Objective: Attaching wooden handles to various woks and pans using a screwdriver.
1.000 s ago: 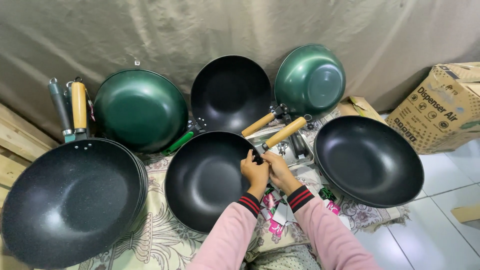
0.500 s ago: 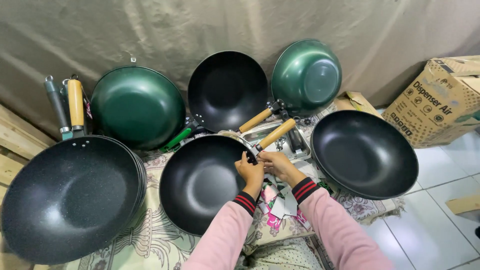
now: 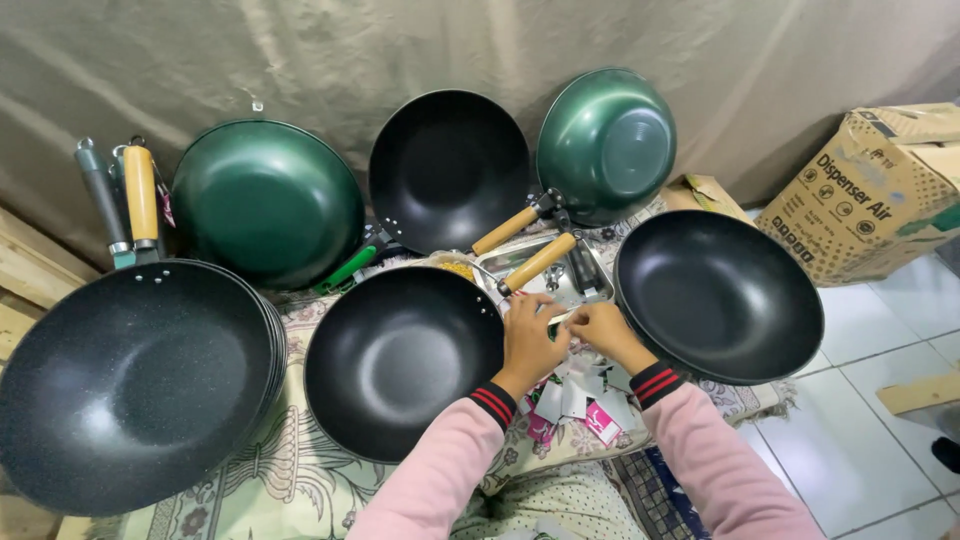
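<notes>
Both pinching a small paper tag between left hand and right hand, just right of the wok, under its wooden handle; tag seemingly not yet attached.

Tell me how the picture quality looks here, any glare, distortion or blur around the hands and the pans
Head view: soft, even light, with pale glare patches inside the middle black wok and on the green wok. Wide-angle bending curves the edges, stretching the stacked speckled woks. The left hand and right hand look sharp; what they pinch is too small to tell.
</notes>
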